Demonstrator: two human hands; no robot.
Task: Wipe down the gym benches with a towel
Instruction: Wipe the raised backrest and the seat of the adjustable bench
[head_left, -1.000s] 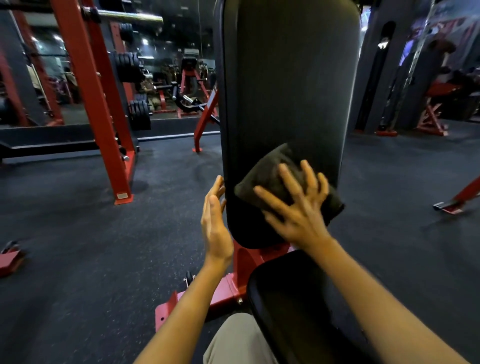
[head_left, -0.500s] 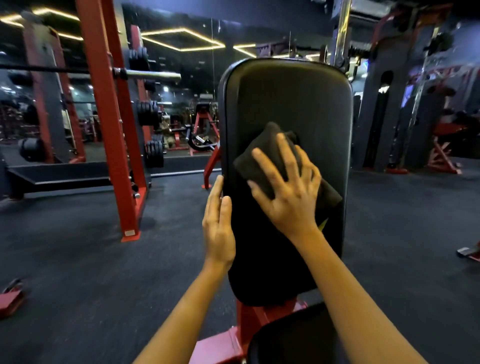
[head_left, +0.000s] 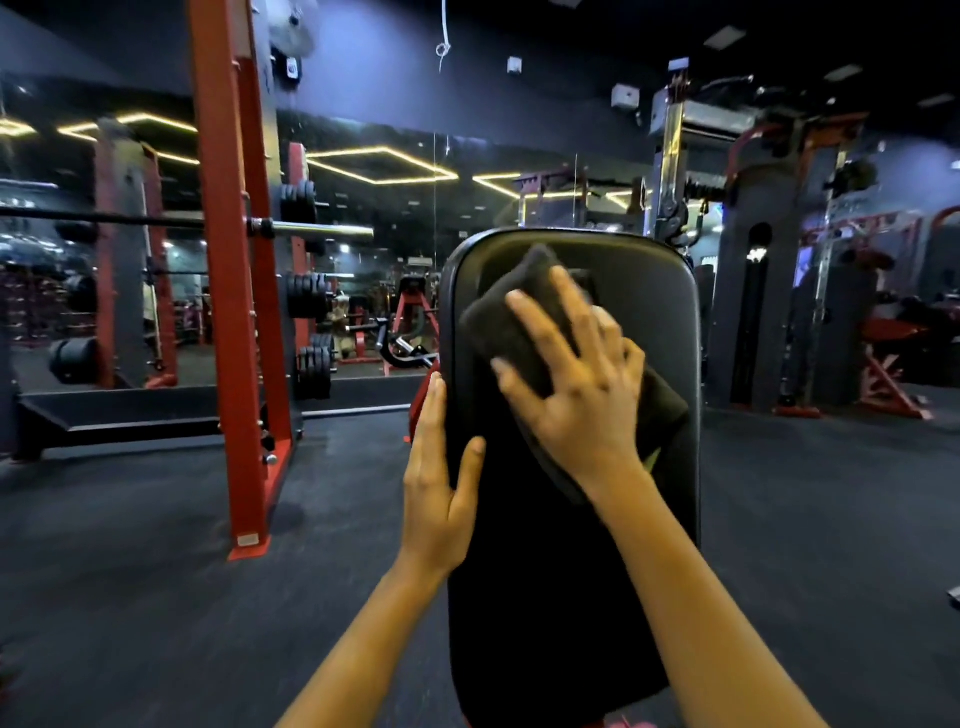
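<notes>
The right hand (head_left: 582, 400) is laid flat on a dark folded towel (head_left: 511, 332), its fingers (head_left: 540, 332) straight and spread well apart, and the cloth is pressed by them against the upper part of the black bench back pad (head_left: 660, 322); some motion blur is seen at the fingertips. The left hand (head_left: 439, 488) is set against the pad's left edge, with the fingers held straight and close together along the side and the thumb rested on the front face. The pad is stood upright on a dark rubber floor (head_left: 156, 597). A red rack upright (head_left: 228, 312) with a barbell (head_left: 322, 228) and stacked weight plates (head_left: 306, 296) is seen to the left, before a mirrored wall (head_left: 384, 249). The towel's long axis is run diagonally, from upper left down to lower right, while the pad's long axis is vertical, rounded end uppermost.
</notes>
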